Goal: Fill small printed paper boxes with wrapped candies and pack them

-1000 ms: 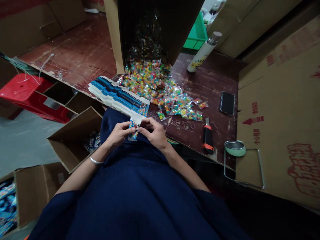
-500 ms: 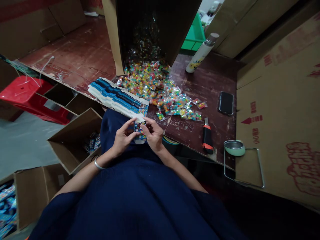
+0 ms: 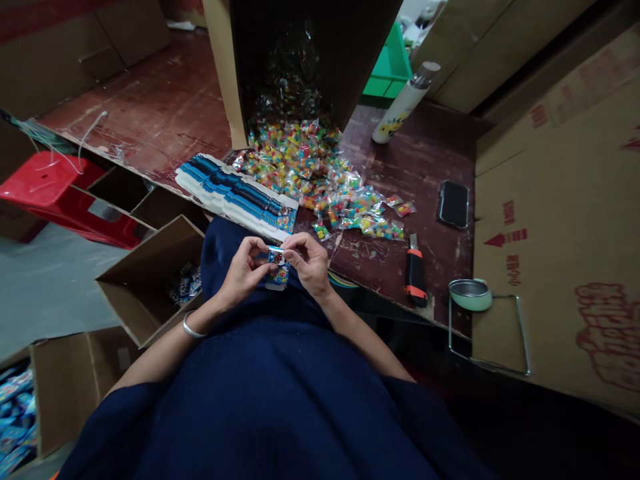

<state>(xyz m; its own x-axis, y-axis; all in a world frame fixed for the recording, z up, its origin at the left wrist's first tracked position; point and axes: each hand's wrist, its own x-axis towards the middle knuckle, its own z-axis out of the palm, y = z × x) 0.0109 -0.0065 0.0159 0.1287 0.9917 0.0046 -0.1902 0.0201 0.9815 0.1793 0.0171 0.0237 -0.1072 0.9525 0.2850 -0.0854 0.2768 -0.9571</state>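
A small blue printed box (image 3: 277, 272) is held between both hands above my lap. My left hand (image 3: 245, 270) grips its left side with thumb and fingers. On the other side, my right hand (image 3: 309, 265) pinches the upper right edge near the top flap, which looks folded over. The lower end shows a pale flap. Just beyond the hands, a long row of flat blue and white cartons (image 3: 235, 193) lies overlapped along the table edge. Behind it, small clear bags of colourful candy (image 3: 310, 167) spill from a large cardboard box (image 3: 227, 73).
On the table (image 3: 165, 100) to the right are a flask (image 3: 400, 110), a phone (image 3: 453, 204) and a utility knife (image 3: 415, 273). A green cup (image 3: 470, 295) sits in a wire holder. Open cartons (image 3: 145, 280) and a red stool (image 3: 45, 187) stand left.
The box's top flap has folded down from standing up. The fingers of my right hand have shifted over the top edge, and my left hand has moved slightly.
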